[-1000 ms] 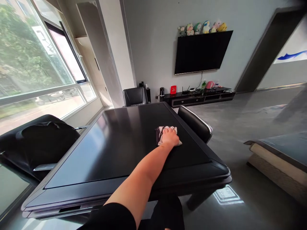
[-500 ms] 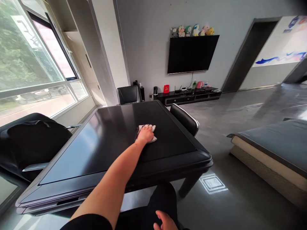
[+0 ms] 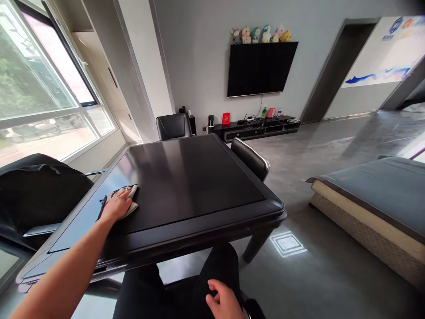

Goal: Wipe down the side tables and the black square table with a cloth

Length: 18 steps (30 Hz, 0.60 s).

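Observation:
My left hand (image 3: 118,204) presses down on a crumpled cloth (image 3: 133,207), white with dark patches. Its fingers are bent over the cloth, which lies on the left part of the black table top (image 3: 195,177). Low in the view, my right hand (image 3: 223,300) is held above my lap, apart from the table. Its thumb and forefinger are loosely bent with a gap between them, and nothing shows in it; the other fingers are partly hidden.
Black chairs stand at the table's left (image 3: 40,195), far (image 3: 174,126) and right (image 3: 250,158) sides. A bed-like platform (image 3: 372,190) is on the right. Beyond are a low cabinet (image 3: 245,134) and a wall television (image 3: 262,68) with several plush toys above it.
My left hand has slid the cloth from the table's middle right to its left side. My right hand shows more fully, and the view has shifted slightly.

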Available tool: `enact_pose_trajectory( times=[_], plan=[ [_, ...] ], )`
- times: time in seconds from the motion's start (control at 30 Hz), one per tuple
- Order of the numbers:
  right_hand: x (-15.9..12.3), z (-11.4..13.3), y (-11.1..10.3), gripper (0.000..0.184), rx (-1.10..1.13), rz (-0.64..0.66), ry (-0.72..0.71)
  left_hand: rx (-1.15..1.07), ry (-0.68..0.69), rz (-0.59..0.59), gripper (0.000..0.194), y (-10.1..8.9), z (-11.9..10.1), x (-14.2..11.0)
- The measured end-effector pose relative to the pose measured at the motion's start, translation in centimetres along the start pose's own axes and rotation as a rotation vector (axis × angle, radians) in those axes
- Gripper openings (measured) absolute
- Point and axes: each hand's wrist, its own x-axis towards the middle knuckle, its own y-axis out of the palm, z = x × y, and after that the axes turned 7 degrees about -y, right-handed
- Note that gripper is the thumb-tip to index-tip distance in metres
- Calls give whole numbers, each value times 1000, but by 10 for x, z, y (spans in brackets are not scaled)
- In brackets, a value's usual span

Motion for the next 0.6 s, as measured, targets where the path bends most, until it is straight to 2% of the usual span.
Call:
enact_pose_trajectory(
  times=[0.07,0.17,0.23,0.3,0.37,0.43,0.6],
  plan=[
    [0,0,1,52,6,-7,5,13,-15,35,79,4,6,-7],
    [-1,5,0,52,14,2,10,32,-25,66,77,14,0,-12],
    [-2,10,-2,52,15,-3,23,52,-23,67,74,21,-13,-15],
    [-3,15,-4,52,16,-15,34,61,1,70,71,25,-37,-18],
    [-3,18,-6,51,23,-19,34,38,69,66,69,25,-72,-23],
    [-2,18,-6,52,42,-7,37,-1,154,51,66,22,-117,-26],
    [-1,19,-7,54,60,16,33,-84,424,37,66,0,-261,-35]
  ],
)
